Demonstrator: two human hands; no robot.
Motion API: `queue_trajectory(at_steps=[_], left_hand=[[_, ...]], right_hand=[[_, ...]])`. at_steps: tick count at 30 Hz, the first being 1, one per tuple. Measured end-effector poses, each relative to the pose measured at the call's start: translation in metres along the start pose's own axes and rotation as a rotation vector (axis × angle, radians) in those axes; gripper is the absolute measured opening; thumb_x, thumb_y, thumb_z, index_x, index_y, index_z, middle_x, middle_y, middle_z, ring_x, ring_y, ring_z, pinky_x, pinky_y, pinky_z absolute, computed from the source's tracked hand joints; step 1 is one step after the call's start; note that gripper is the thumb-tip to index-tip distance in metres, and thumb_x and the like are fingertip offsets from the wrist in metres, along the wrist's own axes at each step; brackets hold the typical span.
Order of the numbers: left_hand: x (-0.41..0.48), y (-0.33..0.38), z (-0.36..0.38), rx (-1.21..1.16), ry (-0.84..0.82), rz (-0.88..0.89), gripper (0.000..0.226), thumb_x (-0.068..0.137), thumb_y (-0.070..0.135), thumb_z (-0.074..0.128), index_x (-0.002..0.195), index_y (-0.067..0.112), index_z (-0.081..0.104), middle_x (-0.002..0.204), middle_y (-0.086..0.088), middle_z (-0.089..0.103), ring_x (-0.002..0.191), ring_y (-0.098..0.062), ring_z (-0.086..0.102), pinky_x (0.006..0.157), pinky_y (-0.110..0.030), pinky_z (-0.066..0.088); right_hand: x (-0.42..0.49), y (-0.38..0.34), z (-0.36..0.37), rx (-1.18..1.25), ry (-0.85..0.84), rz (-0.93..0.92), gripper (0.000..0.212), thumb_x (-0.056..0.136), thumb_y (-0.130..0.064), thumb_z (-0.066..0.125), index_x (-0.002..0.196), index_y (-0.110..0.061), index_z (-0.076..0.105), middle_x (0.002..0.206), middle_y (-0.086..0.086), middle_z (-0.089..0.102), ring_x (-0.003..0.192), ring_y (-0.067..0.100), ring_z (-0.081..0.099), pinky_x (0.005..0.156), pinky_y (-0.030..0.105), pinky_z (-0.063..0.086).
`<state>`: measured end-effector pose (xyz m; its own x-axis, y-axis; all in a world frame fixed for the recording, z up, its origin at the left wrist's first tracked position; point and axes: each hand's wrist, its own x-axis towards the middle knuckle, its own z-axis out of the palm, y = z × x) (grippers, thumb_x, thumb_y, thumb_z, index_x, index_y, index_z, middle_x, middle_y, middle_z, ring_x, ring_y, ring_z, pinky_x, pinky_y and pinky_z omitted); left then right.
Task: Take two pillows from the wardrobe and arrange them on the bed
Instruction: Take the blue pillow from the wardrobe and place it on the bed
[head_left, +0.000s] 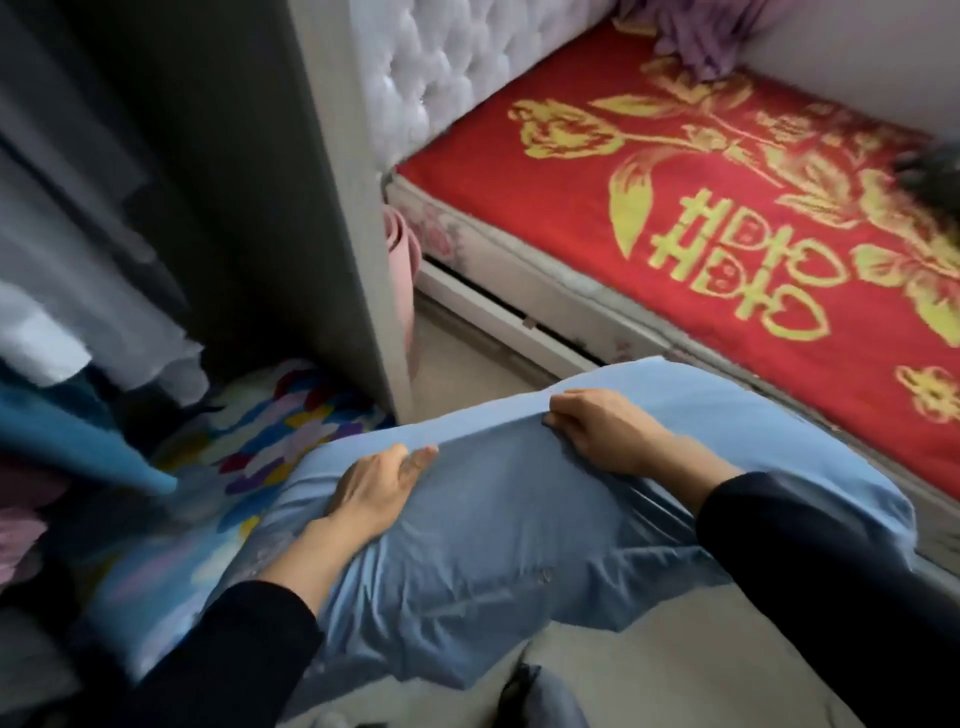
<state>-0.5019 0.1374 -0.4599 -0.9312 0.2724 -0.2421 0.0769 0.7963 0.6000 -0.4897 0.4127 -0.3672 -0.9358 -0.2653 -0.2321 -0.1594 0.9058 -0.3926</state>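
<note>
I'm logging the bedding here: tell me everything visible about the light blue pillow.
The light blue pillow is plump, in a smooth, slightly shiny, creased case. It is held lengthwise between the wardrobe and the bed, off the mattress. The left hand lies on its top; the right hand pinches its upper edge. Its near end is out of view.

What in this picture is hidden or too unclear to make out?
Head view only:
- Second pillow: none clearly seen; the blue pillow that both hands hold covers whatever lies under it.
- Dark object on the bed: blurred and cut off by the right edge.
- Hanging clothes in the wardrobe: blurred, dim.
- Purple fabric: cut off by the top edge.
</note>
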Motion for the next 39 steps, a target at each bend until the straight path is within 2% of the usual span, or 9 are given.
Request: queue_trajectory(at_steps=[2,6,12,17,22,26,30,36,39], left_hand=[[0.024,0.048,0.002,0.008,-0.078,0.069,0.065,0.072,0.078,0.026,0.061,0.015,0.037,0.062,-0.01,0.053,0.065,-0.029,0.052,0.058,-0.039,0.034],[0.083,0.136,0.007,0.013,-0.112,0.196,0.059,0.074,0.075,0.03,0.077,0.019,0.049,0.075,-0.007,0.062,0.08,-0.029,0.059,0.068,-0.042,0.044],[0.184,0.231,0.008,-0.089,-0.061,0.284,0.041,0.085,0.064,0.038,0.06,0.032,0.034,0.057,0.006,0.047,0.073,-0.03,0.058,0.057,-0.038,0.03],[0.289,0.275,-0.003,-0.268,-0.182,0.288,0.037,0.066,0.079,0.048,0.07,0.044,0.058,0.061,0.022,0.065,0.06,0.007,0.058,0.053,-0.015,0.04],[0.408,0.315,-0.024,-0.413,-0.323,0.278,0.035,0.071,0.057,0.07,0.083,0.024,0.07,0.08,0.01,0.076,0.074,-0.006,0.07,0.066,-0.03,0.055],[0.497,0.345,-0.051,-0.272,-0.217,0.335,0.031,0.074,0.061,0.062,0.08,0.03,0.068,0.078,0.009,0.074,0.073,-0.006,0.068,0.065,-0.035,0.052],[0.586,0.359,-0.069,-0.122,-0.11,0.362,0.044,0.081,0.062,0.053,0.082,0.019,0.064,0.076,-0.002,0.071,0.073,-0.018,0.065,0.069,-0.044,0.051],[0.715,0.357,-0.083,0.014,0.027,0.325,0.049,0.085,0.055,0.051,0.068,0.009,0.048,0.064,-0.014,0.057,0.068,-0.032,0.057,0.061,-0.045,0.043],[0.766,0.349,-0.073,0.052,0.003,0.253,0.05,0.087,0.052,0.049,0.057,0.017,0.031,0.052,-0.004,0.041,0.061,-0.032,0.049,0.053,-0.04,0.033]], right_hand=[[-0.006,0.041,-0.034,-0.027,0.017,0.025,0.032,0.097,-0.027,0.046,0.068,-0.014,0.04,0.076,0.005,0.055,0.082,0.031,0.054,0.067,0.037,0.038],[0.006,0.115,-0.104,-0.128,0.137,0.033,0.028,0.095,-0.025,0.049,0.073,-0.008,0.055,0.082,0.009,0.062,0.087,0.031,0.056,0.071,0.036,0.036],[0.07,0.202,-0.186,-0.351,0.345,0.06,0.022,0.093,-0.026,0.05,0.081,-0.016,0.064,0.087,0.003,0.063,0.093,0.026,0.056,0.075,0.037,0.035],[0.144,0.26,-0.246,-0.532,0.359,0.116,0.025,0.093,-0.032,0.048,0.083,-0.018,0.067,0.09,0.002,0.061,0.096,0.025,0.051,0.079,0.035,0.034],[0.222,0.307,-0.304,-0.564,0.451,0.205,0.022,0.09,-0.026,0.052,0.08,-0.014,0.067,0.097,0.009,0.048,0.092,0.029,0.044,0.071,0.036,0.023],[0.293,0.341,-0.343,-0.461,0.472,0.321,0.02,0.092,-0.023,0.047,0.09,-0.016,0.067,0.086,0.013,0.067,0.077,0.036,0.063,0.057,0.032,0.032],[0.376,0.383,-0.374,-0.378,0.51,0.354,0.023,0.093,-0.022,0.048,0.082,-0.009,0.063,0.083,0.019,0.07,0.078,0.041,0.064,0.055,0.033,0.033],[0.511,0.441,-0.388,-0.118,0.486,0.376,0.027,0.094,-0.021,0.046,0.083,-0.002,0.062,0.089,0.024,0.067,0.086,0.043,0.06,0.062,0.038,0.039],[0.566,0.47,-0.378,-0.07,0.448,0.404,0.024,0.094,-0.018,0.046,0.088,-0.003,0.064,0.091,0.025,0.068,0.087,0.043,0.06,0.066,0.039,0.042]])
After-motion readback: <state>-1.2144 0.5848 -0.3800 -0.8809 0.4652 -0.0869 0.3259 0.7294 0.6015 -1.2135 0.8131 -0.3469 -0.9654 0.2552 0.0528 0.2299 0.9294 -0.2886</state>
